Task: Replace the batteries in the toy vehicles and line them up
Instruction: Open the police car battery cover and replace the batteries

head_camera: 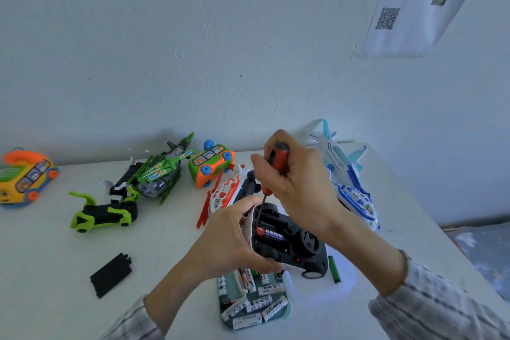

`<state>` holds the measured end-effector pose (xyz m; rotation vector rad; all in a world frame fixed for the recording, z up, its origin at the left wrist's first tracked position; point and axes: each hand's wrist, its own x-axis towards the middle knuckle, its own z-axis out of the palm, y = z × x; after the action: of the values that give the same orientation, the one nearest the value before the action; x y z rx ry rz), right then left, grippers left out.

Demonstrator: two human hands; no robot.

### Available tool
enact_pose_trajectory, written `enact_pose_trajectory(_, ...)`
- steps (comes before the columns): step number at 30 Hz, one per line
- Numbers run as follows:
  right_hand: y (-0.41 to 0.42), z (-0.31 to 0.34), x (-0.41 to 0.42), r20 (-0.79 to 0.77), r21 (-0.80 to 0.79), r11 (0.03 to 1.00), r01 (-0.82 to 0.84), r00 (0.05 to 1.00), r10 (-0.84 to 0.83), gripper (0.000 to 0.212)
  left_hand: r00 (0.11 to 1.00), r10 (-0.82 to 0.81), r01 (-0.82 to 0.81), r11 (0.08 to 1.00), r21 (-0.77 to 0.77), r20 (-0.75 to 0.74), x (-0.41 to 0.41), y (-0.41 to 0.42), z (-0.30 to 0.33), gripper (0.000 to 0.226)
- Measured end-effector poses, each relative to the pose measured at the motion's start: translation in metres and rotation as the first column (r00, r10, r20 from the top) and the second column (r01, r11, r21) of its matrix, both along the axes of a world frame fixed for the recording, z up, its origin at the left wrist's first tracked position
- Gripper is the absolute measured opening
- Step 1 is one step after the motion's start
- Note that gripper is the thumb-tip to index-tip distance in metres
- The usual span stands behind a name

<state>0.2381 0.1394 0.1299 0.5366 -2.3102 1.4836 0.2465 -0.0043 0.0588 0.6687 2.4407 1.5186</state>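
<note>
The left hand (234, 240) is wrapped around an upturned toy car (287, 243), holding it just above the battery tray (285, 312) — its open compartment faces up, a purple battery (271, 234) lying inside. The right hand (298, 182) grips a red-handled screwdriver (271, 174) (fingers curled tight on the handle), tip dipping into the car's compartment. A green battery (334, 269) lies right of the tray, a black cover (111, 274) well to its left.

Soft cool daylight, dim; faint shadows under toys; wide-angle bending at edges; slight blur throughout.
</note>
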Motion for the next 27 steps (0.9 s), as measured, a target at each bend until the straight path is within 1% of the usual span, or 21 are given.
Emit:
enact_pose_trajectory(3, -0.008, 0.009, -0.004, 0.033, 0.145, 0.987, -0.063, 0.998, 0.059, 0.025, 1.000, -0.004, 0.003, 0.999, -0.054, -0.017, 0.001, 0.002, 0.003, 0.066)
enact_pose_trajectory(5, -0.014, 0.013, -0.009, 0.033, 0.221, 0.970, -0.097, 0.995, 0.092, 0.027, 1.000, 0.004, -0.004, 0.996, -0.094, -0.003, 0.003, 0.004, 0.002, 0.064)
enact_pose_trajectory(7, -0.018, 0.016, -0.013, 0.039, 0.262, 0.957, -0.124, 0.992, 0.118, 0.024, 1.000, 0.027, -0.027, 0.995, -0.100, -0.005, 0.002, 0.005, -0.001, 0.066)
enact_pose_trajectory(10, -0.020, 0.018, -0.017, 0.047, 0.247, 0.960, -0.135, 0.991, 0.127, 0.024, 1.000, 0.016, -0.017, 0.998, -0.055, -0.014, 0.000, 0.003, -0.001, 0.070)
enact_pose_trajectory(13, -0.014, 0.029, -0.018, 0.030, 0.149, 0.986, -0.081, 0.997, 0.078, 0.035, 1.000, 0.008, -0.008, 1.000, -0.012, -0.005, -0.003, -0.003, 0.000, 0.071)
enact_pose_trajectory(14, -0.009, 0.033, -0.018, 0.023, 0.167, 0.983, -0.078, 0.997, 0.075, 0.038, 1.000, 0.021, -0.021, 1.000, 0.002, 0.005, -0.004, -0.005, 0.000, 0.072)
enact_pose_trajectory(15, -0.003, 0.036, -0.018, 0.021, 0.239, 0.967, -0.091, 0.996, 0.088, 0.039, 0.999, 0.032, -0.032, 0.999, 0.017, 0.009, -0.005, -0.007, 0.000, 0.073)
enact_pose_trajectory(16, 0.003, 0.036, -0.017, 0.037, 0.346, 0.931, -0.120, 0.993, 0.114, 0.040, 0.999, 0.042, -0.042, 0.999, 0.026, 0.011, -0.006, -0.008, -0.001, 0.073)
enact_pose_trajectory(18, 0.009, 0.027, -0.014, 0.120, 0.537, 0.815, -0.218, 0.976, 0.182, 0.041, 0.999, 0.049, -0.049, 0.998, 0.036, 0.010, -0.008, -0.010, 0.000, 0.071)
enact_pose_trajectory(19, 0.009, 0.018, -0.011, 0.166, 0.585, 0.766, -0.264, 0.964, 0.206, 0.040, 0.999, 0.050, -0.050, 0.998, 0.037, 0.007, -0.008, -0.010, 0.000, 0.068)
enact_pose_trajectory(20, 0.007, 0.009, -0.008, 0.201, 0.602, 0.742, -0.294, 0.955, 0.216, 0.038, 0.999, 0.050, -0.050, 0.998, 0.040, 0.006, -0.009, -0.010, -0.001, 0.065)
enact_pose_trajectory(22, 0.004, -0.009, -0.004, 0.219, 0.579, 0.756, -0.305, 0.951, 0.217, 0.041, 0.999, 0.046, -0.046, 0.997, 0.054, 0.004, -0.009, -0.010, -0.001, 0.062)
enact_pose_trajectory(24, 0.003, -0.015, -0.003, 0.212, 0.545, 0.785, -0.294, 0.954, 0.210, 0.050, 0.999, 0.048, -0.047, 0.997, 0.060, -0.006, -0.009, -0.010, -0.001, 0.064)
enact_pose_trajectory(25, 0.004, -0.015, -0.003, 0.204, 0.532, 0.800, -0.277, 0.959, 0.196, 0.049, 0.998, 0.055, -0.054, 0.996, 0.071, -0.007, -0.009, -0.010, -0.002, 0.066)
enact_pose_trajectory(26, 0.007, -0.012, -0.003, 0.196, 0.502, 0.829, -0.248, 0.966, 0.170, 0.048, 0.997, 0.072, -0.071, 0.994, 0.085, -0.004, -0.008, -0.011, -0.002, 0.068)
enact_pose_trajectory(27, 0.012, -0.009, -0.004, 0.205, 0.436, 0.876, -0.208, 0.970, 0.128, 0.045, 0.995, 0.095, -0.095, 0.991, 0.091, -0.003, -0.007, -0.013, -0.002, 0.070)
